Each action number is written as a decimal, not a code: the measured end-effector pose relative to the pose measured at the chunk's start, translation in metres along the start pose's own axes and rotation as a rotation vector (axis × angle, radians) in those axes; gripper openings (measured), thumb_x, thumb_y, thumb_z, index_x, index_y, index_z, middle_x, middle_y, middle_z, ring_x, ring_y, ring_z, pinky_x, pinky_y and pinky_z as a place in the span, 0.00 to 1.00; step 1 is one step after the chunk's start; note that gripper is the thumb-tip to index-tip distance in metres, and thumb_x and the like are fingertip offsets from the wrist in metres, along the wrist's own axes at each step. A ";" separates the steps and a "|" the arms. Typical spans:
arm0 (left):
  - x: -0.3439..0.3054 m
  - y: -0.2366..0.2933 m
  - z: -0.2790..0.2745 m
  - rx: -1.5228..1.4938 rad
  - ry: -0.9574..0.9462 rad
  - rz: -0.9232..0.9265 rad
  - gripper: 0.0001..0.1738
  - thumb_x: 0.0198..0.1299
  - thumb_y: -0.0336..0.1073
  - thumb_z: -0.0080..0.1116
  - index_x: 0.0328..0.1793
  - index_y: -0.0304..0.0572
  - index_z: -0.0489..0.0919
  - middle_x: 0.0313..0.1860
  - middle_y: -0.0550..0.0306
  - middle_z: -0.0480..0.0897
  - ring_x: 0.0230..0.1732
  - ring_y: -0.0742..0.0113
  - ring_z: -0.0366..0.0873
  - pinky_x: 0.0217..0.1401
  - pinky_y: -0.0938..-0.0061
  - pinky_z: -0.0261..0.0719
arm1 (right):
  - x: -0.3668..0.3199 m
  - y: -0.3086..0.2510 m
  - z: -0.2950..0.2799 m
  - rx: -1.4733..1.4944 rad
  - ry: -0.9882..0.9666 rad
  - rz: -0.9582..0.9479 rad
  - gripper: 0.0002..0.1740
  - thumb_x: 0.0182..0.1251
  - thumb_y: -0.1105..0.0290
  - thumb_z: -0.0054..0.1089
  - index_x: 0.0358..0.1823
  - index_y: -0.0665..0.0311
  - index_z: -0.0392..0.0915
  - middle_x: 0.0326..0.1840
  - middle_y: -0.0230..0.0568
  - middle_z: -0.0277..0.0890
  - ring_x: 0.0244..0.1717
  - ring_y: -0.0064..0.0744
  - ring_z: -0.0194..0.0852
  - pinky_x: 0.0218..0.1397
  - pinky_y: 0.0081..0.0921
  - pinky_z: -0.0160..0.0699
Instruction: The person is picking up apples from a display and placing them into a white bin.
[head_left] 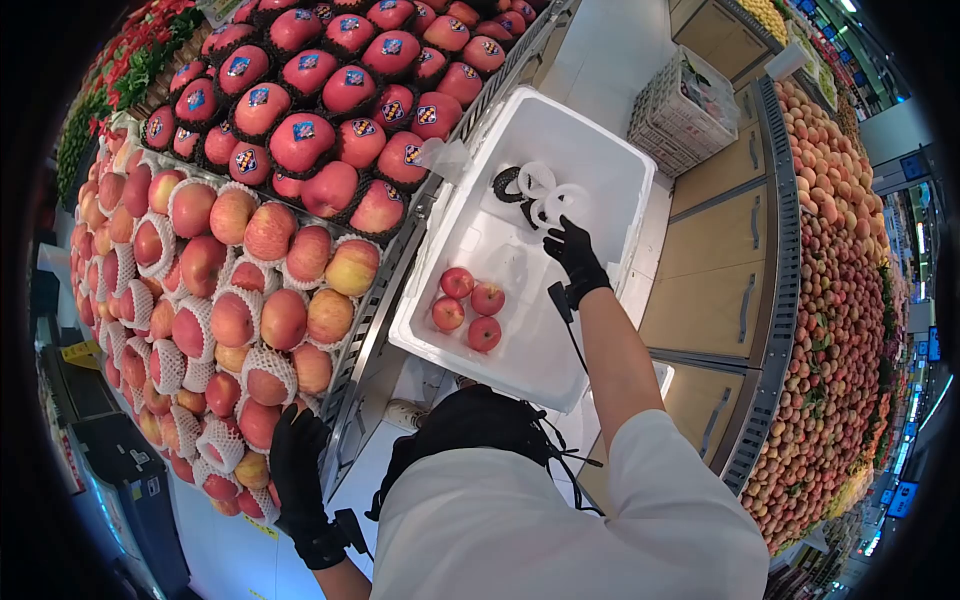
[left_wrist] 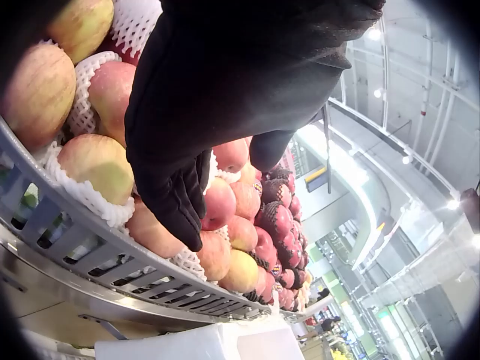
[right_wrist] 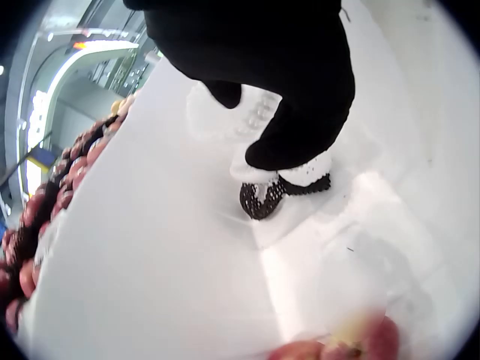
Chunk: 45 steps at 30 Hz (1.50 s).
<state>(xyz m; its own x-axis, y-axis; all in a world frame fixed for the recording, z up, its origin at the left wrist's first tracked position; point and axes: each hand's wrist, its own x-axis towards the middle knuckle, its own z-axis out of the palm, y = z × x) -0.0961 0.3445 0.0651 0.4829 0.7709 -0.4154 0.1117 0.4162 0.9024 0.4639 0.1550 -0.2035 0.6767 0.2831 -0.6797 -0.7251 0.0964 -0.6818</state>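
Note:
My right hand (head_left: 575,250), in a black glove, is over the white foam tub (head_left: 425,235), fingertips right at a white foam fruit net (head_left: 568,200). In the right wrist view its thumb and fingers are bent and spread apart, above white netting and a black foam net (right_wrist: 260,201). Several red apples (head_left: 484,334) lie loose at the tub's near end. My left hand (head_left: 298,455), also gloved, is at the near edge of the heaped apples (head_left: 268,318). Its fingers (left_wrist: 176,202) point down beside a red apple (left_wrist: 218,204), with the thumb apart.
Many apples in the heap wear white foam nets. Behind them are stickered red apples (head_left: 302,142) in black nets. A slatted rail (left_wrist: 97,251) edges the display. On the right stand wooden cabinets (head_left: 700,310), a white crate (head_left: 680,110) and a long fruit display (head_left: 815,350).

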 end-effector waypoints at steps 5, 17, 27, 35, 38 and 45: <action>-0.004 0.002 0.002 -0.083 0.010 0.017 0.25 0.73 0.39 0.43 0.72 0.32 0.64 0.61 0.45 0.75 0.60 0.54 0.76 0.67 0.61 0.73 | -0.026 -0.027 0.015 -0.178 -0.033 -0.053 0.26 0.66 0.57 0.62 0.59 0.64 0.71 0.51 0.51 0.71 0.39 0.48 0.77 0.43 0.39 0.84; -0.008 0.005 0.004 -0.080 0.192 0.033 0.24 0.72 0.37 0.46 0.70 0.32 0.67 0.57 0.46 0.78 0.57 0.57 0.79 0.63 0.64 0.78 | 0.029 0.013 -0.002 0.156 -0.337 0.120 0.07 0.69 0.64 0.57 0.34 0.57 0.73 0.20 0.31 0.64 0.20 0.30 0.65 0.24 0.26 0.67; -0.027 0.000 -0.006 -0.152 0.319 0.018 0.24 0.71 0.43 0.51 0.65 0.31 0.71 0.52 0.49 0.80 0.52 0.60 0.81 0.57 0.64 0.81 | 0.061 0.027 0.002 -0.066 -0.568 0.016 0.09 0.72 0.63 0.43 0.30 0.44 0.66 0.14 0.23 0.55 0.12 0.23 0.57 0.14 0.25 0.58; -0.050 -0.007 -0.011 -0.201 0.390 -0.004 0.22 0.71 0.39 0.50 0.63 0.30 0.72 0.54 0.47 0.80 0.52 0.59 0.81 0.57 0.66 0.81 | 0.089 0.044 -0.007 -0.363 -0.661 -0.126 0.15 0.74 0.59 0.42 0.25 0.42 0.63 0.15 0.22 0.54 0.14 0.25 0.58 0.17 0.29 0.58; -0.054 -0.009 -0.016 -0.184 0.401 0.019 0.22 0.71 0.39 0.50 0.63 0.30 0.72 0.53 0.48 0.80 0.52 0.60 0.81 0.58 0.66 0.80 | 0.044 0.030 0.015 -0.351 -0.659 -0.173 0.10 0.73 0.66 0.44 0.29 0.47 0.64 0.19 0.24 0.56 0.16 0.25 0.58 0.18 0.28 0.59; -0.058 -0.007 -0.036 -0.194 0.380 0.052 0.23 0.72 0.42 0.49 0.65 0.33 0.71 0.56 0.46 0.80 0.56 0.56 0.80 0.62 0.61 0.78 | 0.046 0.009 0.010 -0.041 -0.565 0.033 0.07 0.72 0.66 0.45 0.32 0.51 0.68 0.20 0.22 0.55 0.16 0.20 0.54 0.17 0.22 0.56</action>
<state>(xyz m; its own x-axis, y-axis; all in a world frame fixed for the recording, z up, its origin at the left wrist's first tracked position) -0.1564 0.3139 0.0785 0.1249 0.9011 -0.4151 -0.0877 0.4268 0.9001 0.4875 0.1783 -0.2379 0.4721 0.7534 -0.4578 -0.7312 0.0447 -0.6807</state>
